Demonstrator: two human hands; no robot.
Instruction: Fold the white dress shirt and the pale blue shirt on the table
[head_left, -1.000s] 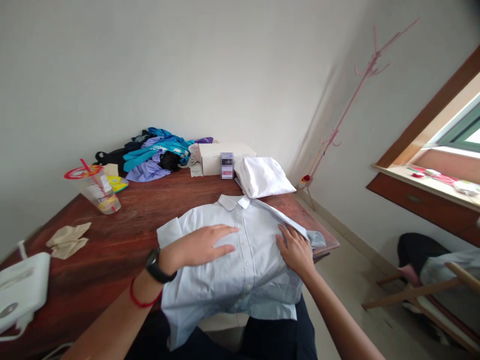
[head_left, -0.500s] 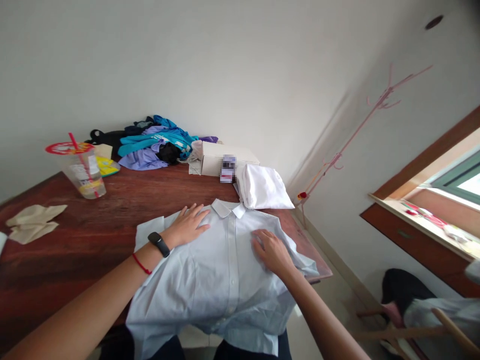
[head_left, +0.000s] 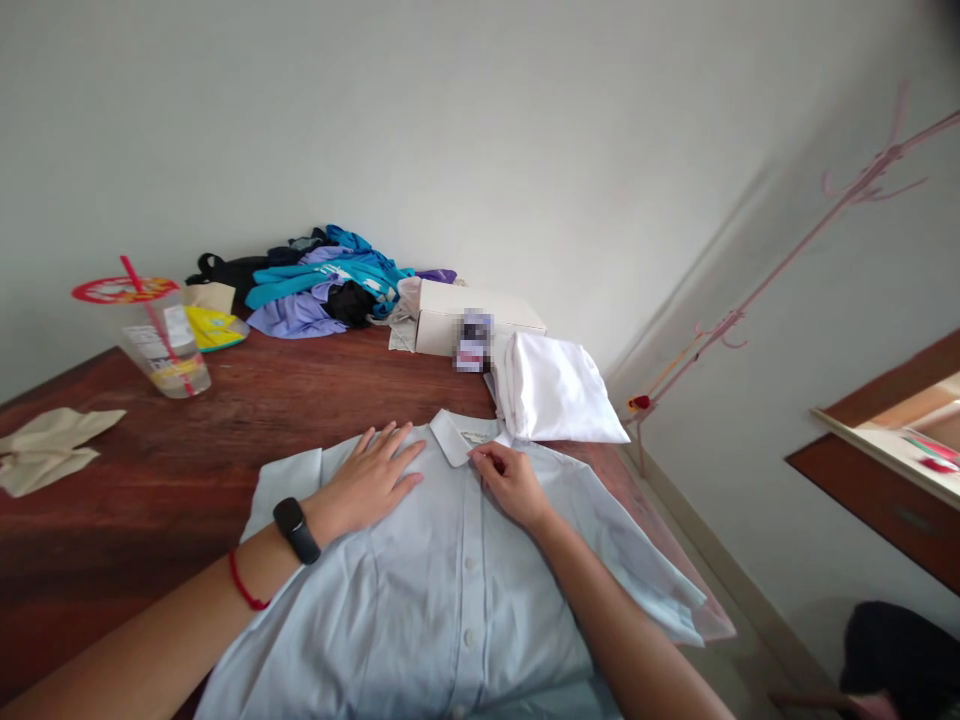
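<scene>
A light blue button-up shirt [head_left: 420, 600] lies front up on the wooden table, collar pointing away from me. My left hand [head_left: 371, 480] rests flat on its left shoulder area, fingers spread, with a black band and a red cord on the wrist. At the base of the collar [head_left: 450, 437], my right hand [head_left: 514, 483] has its thumb and fingers pinched together on the shirt's fabric. A label shows inside the neck. The shirt's lower end runs out of view at the bottom.
Beyond the collar stand a folded white cloth [head_left: 562, 390] and a white box [head_left: 439, 318]. A heap of clothes [head_left: 322, 285] lies at the back. On the left are a plastic cup with a straw [head_left: 165, 345] and a crumpled napkin [head_left: 56, 450]. A pink coat stand [head_left: 795, 255] leans into view at right.
My right hand has moved from the shirt's chest up to the collar, its fingers closing there. My left hand stays flat near the shoulder. The view has come closer to the shirt.
</scene>
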